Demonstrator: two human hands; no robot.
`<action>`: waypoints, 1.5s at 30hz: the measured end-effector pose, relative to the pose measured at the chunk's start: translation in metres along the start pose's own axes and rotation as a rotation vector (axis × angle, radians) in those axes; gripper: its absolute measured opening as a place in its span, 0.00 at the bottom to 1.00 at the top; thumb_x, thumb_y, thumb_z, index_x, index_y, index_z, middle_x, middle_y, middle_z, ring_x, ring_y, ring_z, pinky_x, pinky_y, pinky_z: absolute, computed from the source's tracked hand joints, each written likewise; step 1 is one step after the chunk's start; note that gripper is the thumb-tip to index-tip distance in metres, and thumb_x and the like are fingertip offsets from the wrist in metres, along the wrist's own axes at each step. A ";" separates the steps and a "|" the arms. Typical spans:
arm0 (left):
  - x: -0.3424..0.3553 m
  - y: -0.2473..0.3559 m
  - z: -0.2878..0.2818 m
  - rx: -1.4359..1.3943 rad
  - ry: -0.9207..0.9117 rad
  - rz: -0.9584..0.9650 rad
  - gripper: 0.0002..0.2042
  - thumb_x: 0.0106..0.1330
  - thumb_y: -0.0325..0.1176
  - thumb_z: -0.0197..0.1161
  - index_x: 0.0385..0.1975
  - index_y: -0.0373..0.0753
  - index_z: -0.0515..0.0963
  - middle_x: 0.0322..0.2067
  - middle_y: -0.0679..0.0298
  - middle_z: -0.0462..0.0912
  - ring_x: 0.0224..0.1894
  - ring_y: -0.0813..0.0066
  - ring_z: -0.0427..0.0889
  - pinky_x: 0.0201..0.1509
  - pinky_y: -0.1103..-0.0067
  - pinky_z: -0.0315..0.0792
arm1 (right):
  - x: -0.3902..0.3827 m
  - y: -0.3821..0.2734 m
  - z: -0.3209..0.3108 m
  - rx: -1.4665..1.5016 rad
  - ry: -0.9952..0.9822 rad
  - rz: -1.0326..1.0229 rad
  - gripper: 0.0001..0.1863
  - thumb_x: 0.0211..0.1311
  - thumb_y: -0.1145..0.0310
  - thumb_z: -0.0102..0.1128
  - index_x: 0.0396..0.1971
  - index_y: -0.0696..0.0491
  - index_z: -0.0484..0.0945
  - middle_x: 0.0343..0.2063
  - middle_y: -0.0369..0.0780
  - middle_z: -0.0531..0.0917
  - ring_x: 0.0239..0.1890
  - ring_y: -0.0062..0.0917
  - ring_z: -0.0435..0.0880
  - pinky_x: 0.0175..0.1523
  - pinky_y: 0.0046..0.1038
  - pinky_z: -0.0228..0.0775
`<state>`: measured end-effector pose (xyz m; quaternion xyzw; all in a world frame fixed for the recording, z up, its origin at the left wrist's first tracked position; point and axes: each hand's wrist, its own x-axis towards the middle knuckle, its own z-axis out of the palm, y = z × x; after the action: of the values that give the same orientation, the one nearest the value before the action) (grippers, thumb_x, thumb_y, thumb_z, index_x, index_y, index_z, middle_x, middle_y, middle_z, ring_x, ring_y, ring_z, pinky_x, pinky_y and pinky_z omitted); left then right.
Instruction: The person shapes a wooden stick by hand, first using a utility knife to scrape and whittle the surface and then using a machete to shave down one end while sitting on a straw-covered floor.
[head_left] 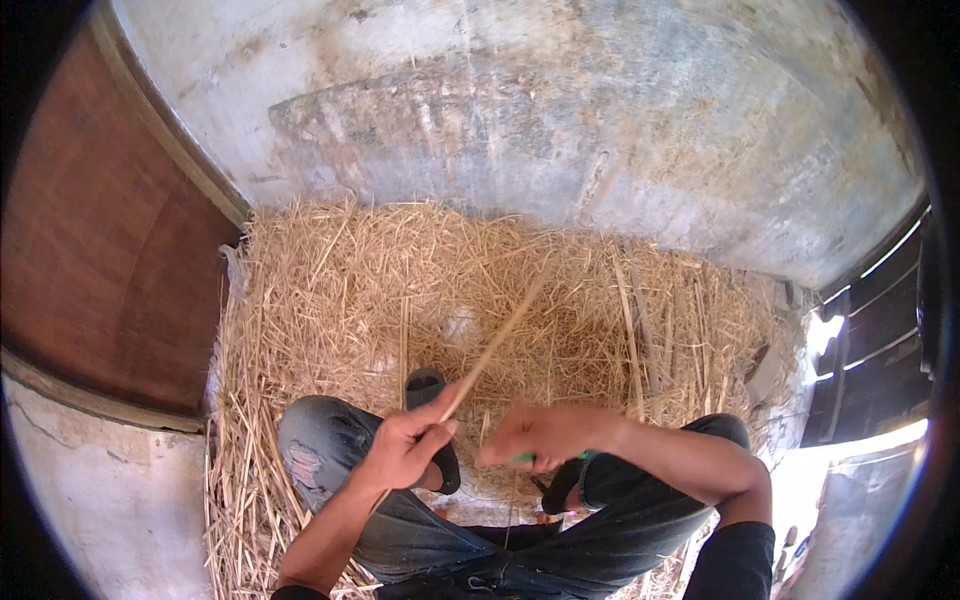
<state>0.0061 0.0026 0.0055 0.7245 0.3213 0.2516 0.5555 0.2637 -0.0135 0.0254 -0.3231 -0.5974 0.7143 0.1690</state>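
A long, thin pale wooden stick (505, 328) slants up and away to the right, its far end over the straw. My left hand (408, 448) is closed round its lower part, with the thumb along it; the near end shows below the wrist. Just to the right, my right hand (545, 434) is curled and smeared by motion. A bit of green shows under its fingers, on a thing mostly hidden by the hand. The right hand is apart from the stick.
Loose straw (350, 270) covers the ground around my bent, jeans-clad legs (430, 540). A dark sandal (425, 385) is on my left foot. Ahead stands a stained plaster wall (560, 110); a brown door panel (110, 230) is at left, dark slats (870, 330) at right.
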 end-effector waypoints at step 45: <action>0.005 0.001 0.002 -0.359 -0.057 -0.115 0.24 0.74 0.25 0.56 0.69 0.31 0.64 0.25 0.77 0.72 0.25 0.94 0.61 0.26 0.89 0.56 | 0.001 -0.011 0.021 -0.549 0.512 -0.105 0.19 0.62 0.55 0.66 0.43 0.56 0.81 0.21 0.50 0.81 0.25 0.46 0.82 0.31 0.39 0.71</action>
<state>0.0110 0.0046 0.0060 0.6011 0.2964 0.2519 0.6982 0.2478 -0.0262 0.0375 -0.4935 -0.7207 0.4140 0.2563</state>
